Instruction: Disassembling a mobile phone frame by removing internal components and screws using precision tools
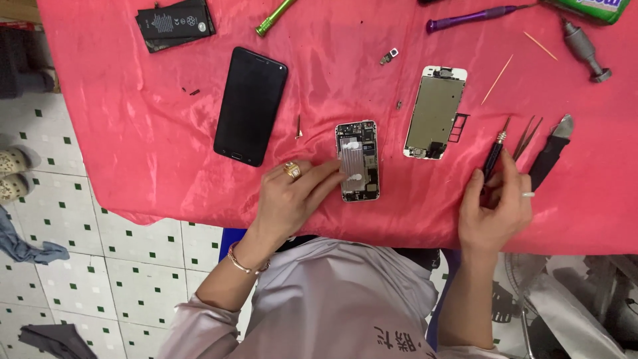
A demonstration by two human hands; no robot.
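While the opened phone [357, 161] lies face down near the front edge of the pink cloth [133, 133], the left hand [292, 196] steadies it, fingers held loosely together with the tips resting on its lower left side. The right hand [495, 206] is well apart to the right, thumb and forefinger pinching a small dark screwdriver [494, 156] with its tip pointing away. Judging by how things lie, the strip-down is well along: the screen [435, 112] is already off and set just to the right of the body, a SIM tray [458, 127] touches its edge, a battery [175, 22] sits at the far left corner, and a tiny bracket [389, 56] and some screws are scattered on the cloth. What seems left is the inside of the body itself, where a ribbed silver shield and dark board parts still sit in a pale frame (finer detail is too small to tell). A whole black phone [250, 105] lies to the left, untouched; tweezers [527, 137] and a scraper [550, 151] wait beside the right hand.
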